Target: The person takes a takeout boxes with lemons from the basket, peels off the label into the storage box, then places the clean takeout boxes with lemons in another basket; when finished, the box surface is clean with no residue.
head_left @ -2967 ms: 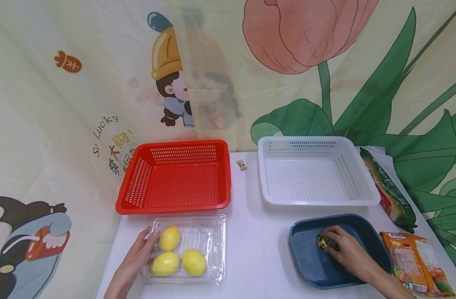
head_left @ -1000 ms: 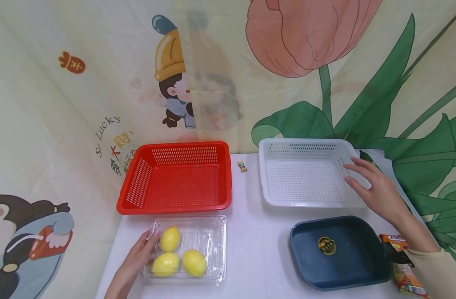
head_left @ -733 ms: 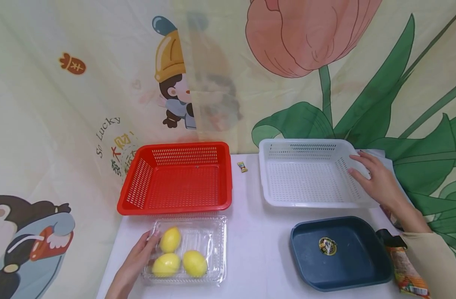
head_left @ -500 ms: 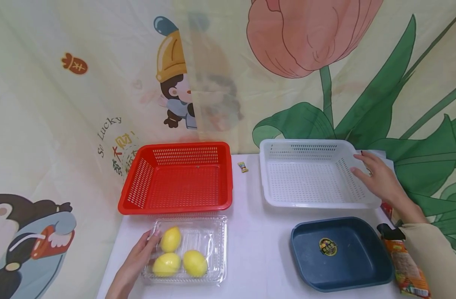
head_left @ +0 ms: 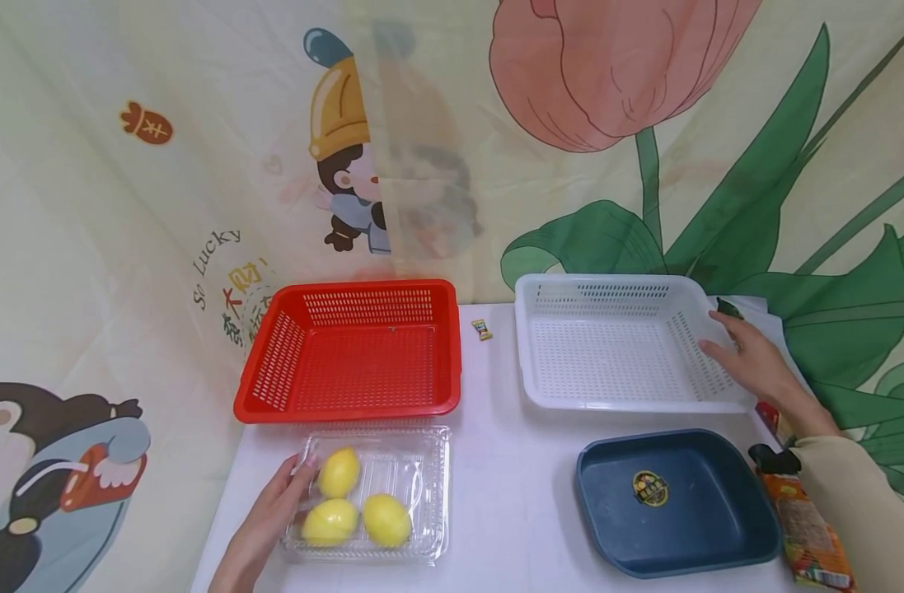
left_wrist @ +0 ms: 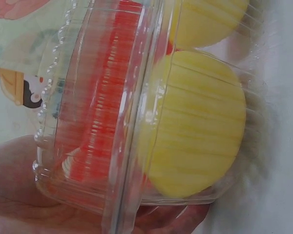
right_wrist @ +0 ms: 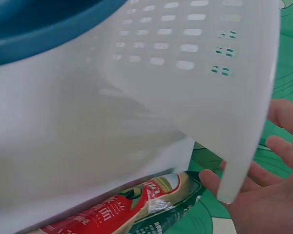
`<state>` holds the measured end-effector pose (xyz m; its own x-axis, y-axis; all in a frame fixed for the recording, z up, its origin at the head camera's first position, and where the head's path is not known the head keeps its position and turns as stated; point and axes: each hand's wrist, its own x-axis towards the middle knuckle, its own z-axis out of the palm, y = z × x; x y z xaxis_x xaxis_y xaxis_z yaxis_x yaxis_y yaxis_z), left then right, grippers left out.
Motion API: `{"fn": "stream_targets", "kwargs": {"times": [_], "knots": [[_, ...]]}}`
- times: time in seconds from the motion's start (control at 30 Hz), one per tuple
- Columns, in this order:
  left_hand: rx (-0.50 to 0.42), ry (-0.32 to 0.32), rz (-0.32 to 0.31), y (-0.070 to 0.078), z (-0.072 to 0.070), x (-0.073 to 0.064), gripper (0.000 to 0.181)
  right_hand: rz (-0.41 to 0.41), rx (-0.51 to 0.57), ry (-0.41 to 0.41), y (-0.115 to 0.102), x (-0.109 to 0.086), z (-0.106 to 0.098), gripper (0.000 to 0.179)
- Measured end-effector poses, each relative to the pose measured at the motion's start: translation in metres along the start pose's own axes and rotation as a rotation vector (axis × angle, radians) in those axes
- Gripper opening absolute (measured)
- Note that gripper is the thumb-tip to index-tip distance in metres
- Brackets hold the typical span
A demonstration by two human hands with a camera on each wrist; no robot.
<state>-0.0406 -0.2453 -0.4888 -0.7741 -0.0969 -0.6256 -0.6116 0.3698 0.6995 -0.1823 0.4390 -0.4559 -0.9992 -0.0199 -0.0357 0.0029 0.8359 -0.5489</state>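
At the near left of the desk (head_left: 511, 502), the left hand (head_left: 272, 496) grips the left side of a clear plastic clamshell box (head_left: 414, 469), its palm against that wall and fingers curled under the bottom edge, as the left wrist view shows. Three lemons (head_left: 386, 520) lie inside, gathered toward the left; the lid appears to be down. At the near right sits a dark blue plastic tray (head_left: 707, 515) with a round black-and-gold label (head_left: 650, 489) on its floor. Just right of it an orange snack packet (head_left: 807, 531) lies partly under the cream sleeve (head_left: 859, 502).

Farther back, the red basket (head_left: 348, 413) stands beyond the box and the white basket (head_left: 622, 404) beyond the tray. A small wrapped candy (head_left: 482, 329) lies on the desk between them. A red-and-green food packet (right_wrist: 112, 209) lies along the white basket's right side.

The work seems to be partway: the lemons are boxed, while candy and packets lie outside both baskets. Whatever handling the white basket needs looks unfinished.

The right arm stretches far, over the snack packet. The right hand (head_left: 759, 362) is at the white basket's right rim, fingers spread and slightly bent; whether they pinch the rim or merely rest there cannot be told.
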Motion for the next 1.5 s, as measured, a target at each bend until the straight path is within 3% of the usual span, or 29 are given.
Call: {"fn": "stream_targets", "kwargs": {"times": [0.63,1.03,1.5], "knots": [[-0.011,0.005,0.030,-0.0025,0.0004,-0.0030,0.094,0.051,-0.028,-0.032,0.0021,-0.0020,0.0083,0.086],[-0.014,0.015,0.017,-0.0001,0.0010,-0.0080,0.088,0.058,-0.027,-0.038,0.0050,-0.0006,0.0093,0.076],[-0.016,0.006,0.032,-0.0010,0.0010,-0.0092,0.090,0.047,0.087,-0.061,0.0088,-0.0009,0.0050,0.068]]}}
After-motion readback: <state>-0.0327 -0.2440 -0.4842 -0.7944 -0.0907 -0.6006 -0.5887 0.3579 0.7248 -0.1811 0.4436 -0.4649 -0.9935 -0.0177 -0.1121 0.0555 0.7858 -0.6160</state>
